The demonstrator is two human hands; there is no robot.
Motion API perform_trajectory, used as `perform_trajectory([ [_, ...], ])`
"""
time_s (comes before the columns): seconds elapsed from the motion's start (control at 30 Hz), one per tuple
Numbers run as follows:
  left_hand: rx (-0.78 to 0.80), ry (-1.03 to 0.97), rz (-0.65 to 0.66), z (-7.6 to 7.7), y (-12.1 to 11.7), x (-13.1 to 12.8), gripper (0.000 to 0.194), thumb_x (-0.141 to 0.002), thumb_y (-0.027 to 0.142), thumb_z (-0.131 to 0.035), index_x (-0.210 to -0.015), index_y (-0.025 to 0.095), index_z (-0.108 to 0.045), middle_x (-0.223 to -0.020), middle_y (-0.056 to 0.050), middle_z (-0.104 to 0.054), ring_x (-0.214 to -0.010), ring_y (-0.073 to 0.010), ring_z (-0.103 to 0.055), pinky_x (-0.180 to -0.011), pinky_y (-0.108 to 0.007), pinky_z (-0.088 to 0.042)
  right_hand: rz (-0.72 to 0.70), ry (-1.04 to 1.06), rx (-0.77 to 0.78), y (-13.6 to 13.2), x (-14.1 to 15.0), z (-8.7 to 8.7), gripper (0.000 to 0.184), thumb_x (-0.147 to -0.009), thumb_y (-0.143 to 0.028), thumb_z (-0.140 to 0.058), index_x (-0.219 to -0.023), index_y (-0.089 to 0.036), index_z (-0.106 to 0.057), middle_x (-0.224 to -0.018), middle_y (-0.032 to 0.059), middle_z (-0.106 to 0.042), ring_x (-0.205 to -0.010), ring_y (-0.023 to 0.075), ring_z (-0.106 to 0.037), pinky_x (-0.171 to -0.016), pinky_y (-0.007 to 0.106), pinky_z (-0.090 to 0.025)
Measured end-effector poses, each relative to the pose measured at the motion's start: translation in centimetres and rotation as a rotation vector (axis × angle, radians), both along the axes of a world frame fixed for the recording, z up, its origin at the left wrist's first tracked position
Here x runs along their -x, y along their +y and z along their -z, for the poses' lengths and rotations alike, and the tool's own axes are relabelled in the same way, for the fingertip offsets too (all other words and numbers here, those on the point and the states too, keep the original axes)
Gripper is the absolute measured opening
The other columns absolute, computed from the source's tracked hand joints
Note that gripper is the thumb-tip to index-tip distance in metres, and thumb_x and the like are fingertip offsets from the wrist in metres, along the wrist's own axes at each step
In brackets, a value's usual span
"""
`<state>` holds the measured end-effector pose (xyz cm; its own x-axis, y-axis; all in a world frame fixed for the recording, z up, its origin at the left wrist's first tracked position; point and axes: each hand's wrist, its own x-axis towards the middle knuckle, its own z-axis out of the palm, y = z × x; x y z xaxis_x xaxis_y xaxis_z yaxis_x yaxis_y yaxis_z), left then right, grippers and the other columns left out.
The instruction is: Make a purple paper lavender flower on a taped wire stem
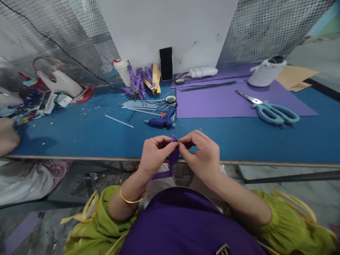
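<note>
A narrow purple paper strip (174, 158) hangs between my two hands, just over the front edge of the table. Its top end is bunched and frilled, and the lower part bends off to the left over my lap. My left hand (156, 152) pinches the bunched top between thumb and forefinger. From the other side, the thumb and fingertips of my right hand (200, 152) press on the same spot. Whether a thin stem sits inside the bunch is hidden by the fingertips. Beyond my hands lies a blue glue gun (162, 120), nozzle to the left.
Glue sticks (140, 105) and purple paper flowers (136, 83) lie behind the glue gun. Blue-handled scissors (271, 109) rest on purple paper sheets (212, 106) at right. A phone (166, 63) leans upright at the back. Another person's arm (7, 136) rests at far left.
</note>
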<state>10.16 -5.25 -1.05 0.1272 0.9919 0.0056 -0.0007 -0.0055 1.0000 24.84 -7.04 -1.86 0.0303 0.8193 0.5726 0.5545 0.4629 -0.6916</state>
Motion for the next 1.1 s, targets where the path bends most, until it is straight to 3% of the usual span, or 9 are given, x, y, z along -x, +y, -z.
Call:
perform_trajectory([
  [0.13, -0.013, 0.024, -0.044, -0.1, 0.1, 0.0, 0.015, -0.073, 0.029, -0.074, -0.068, 0.014, -0.072, -0.066, 0.000, -0.068, -0.062, -0.0096, -0.056, -0.061, -0.021, -0.046, 0.054, -0.173, -0.078, -0.1, 0.3, 0.6, 0.016, -0.087, -0.018, -0.055, -0.075, -0.021, -0.066, -0.077, 0.0053, -0.066, -0.068, 0.0149, -0.060, -0.063, 0.028, -0.047],
  [0.27, -0.026, 0.075, -0.080, -0.3, 0.2, 0.2, 0.017, -0.072, 0.030, -0.074, -0.067, 0.014, -0.072, -0.064, 0.000, -0.067, -0.059, -0.0097, -0.055, -0.058, -0.021, -0.046, -0.039, -0.062, -0.010, -0.2, 0.0, 0.2, 0.016, -0.090, -0.021, -0.056, -0.083, -0.022, -0.070, -0.082, 0.0056, -0.068, -0.074, 0.0159, -0.063, -0.068, 0.029, -0.049],
  [0.37, -0.045, 0.089, -0.068, -0.6, 0.3, 0.4, 0.017, -0.073, 0.030, -0.073, -0.068, 0.014, -0.073, -0.067, -0.001, -0.070, -0.060, -0.0106, -0.058, -0.060, -0.021, -0.048, -0.172, 0.149, 0.162, -0.1, -0.6, -0.7, 0.014, -0.090, -0.022, -0.059, -0.086, -0.021, -0.073, -0.083, 0.0043, -0.069, -0.076, 0.0154, -0.063, -0.070, 0.028, -0.049],
  [0.53, -0.105, 0.156, -0.048, -1.3, 0.1, 0.6, 0.015, -0.077, 0.028, -0.070, -0.071, 0.015, -0.075, -0.070, -0.002, -0.072, -0.062, -0.0122, -0.061, -0.061, -0.022, -0.049, -0.278, 0.587, 0.579, 0.9, -1.2, -1.4, 0.014, -0.079, -0.032, -0.072, -0.075, -0.019, -0.072, -0.066, 0.0010, -0.066, -0.062, 0.0136, -0.059, -0.061, 0.027, -0.046],
  [0.63, -0.165, 0.217, -0.030, -1.3, 0.0, 0.8, 0.015, -0.079, 0.028, -0.069, -0.073, 0.016, -0.075, -0.070, -0.001, -0.072, -0.063, -0.0117, -0.060, -0.060, -0.021, -0.048, -0.360, 0.694, 0.703, 1.5, -1.3, -1.5, 0.020, -0.070, -0.036, -0.080, -0.068, -0.018, -0.071, -0.062, 0.0000, -0.064, -0.059, 0.0118, -0.056, -0.059, 0.026, -0.044],
  [0.8, -0.239, 0.291, -0.043, -1.0, 0.0, 1.2, 0.017, -0.081, 0.030, -0.068, -0.073, 0.017, -0.075, -0.069, -0.001, -0.071, -0.063, -0.0122, -0.059, -0.061, -0.021, -0.047, -0.389, 0.691, 0.749, 1.8, -1.3, -1.6, 0.027, -0.064, -0.041, -0.083, -0.066, -0.017, -0.071, -0.061, 0.0011, -0.064, -0.059, 0.0122, -0.056, -0.059, 0.027, -0.044],
  [1.1, -0.225, 0.303, -0.067, -0.7, -0.2, 1.0, 0.016, -0.081, 0.029, -0.067, -0.076, 0.017, -0.076, -0.072, -0.001, -0.073, -0.065, -0.0135, -0.062, -0.062, -0.022, -0.048, -0.342, 0.709, 0.758, 1.8, -1.0, -1.6, 0.024, -0.060, -0.037, -0.084, -0.063, -0.017, -0.071, -0.060, 0.0005, -0.063, -0.057, 0.0114, -0.055, -0.057, 0.027, -0.042],
])
